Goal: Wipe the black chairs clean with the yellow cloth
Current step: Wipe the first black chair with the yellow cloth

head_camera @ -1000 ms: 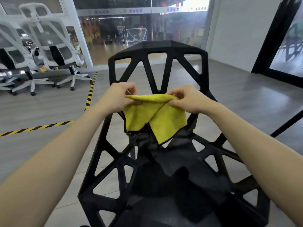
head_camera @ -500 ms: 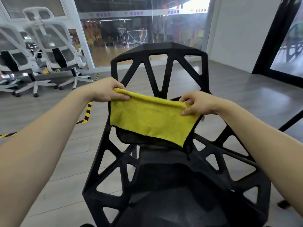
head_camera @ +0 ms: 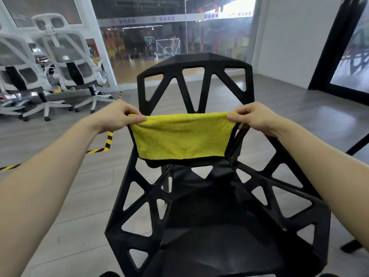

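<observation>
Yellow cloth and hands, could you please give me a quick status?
Left hand and right hand each pinch a top corner. Yellow cloth stretched flat, hanging before the black chair back. Nothing in the way.

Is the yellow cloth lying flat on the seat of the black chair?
No, the yellow cloth hangs stretched in the air between the left hand and the right hand, above the seat of the black chair.

Both hands, left and right, pinch the yellow cloth stretched flat above the black chair.
</observation>
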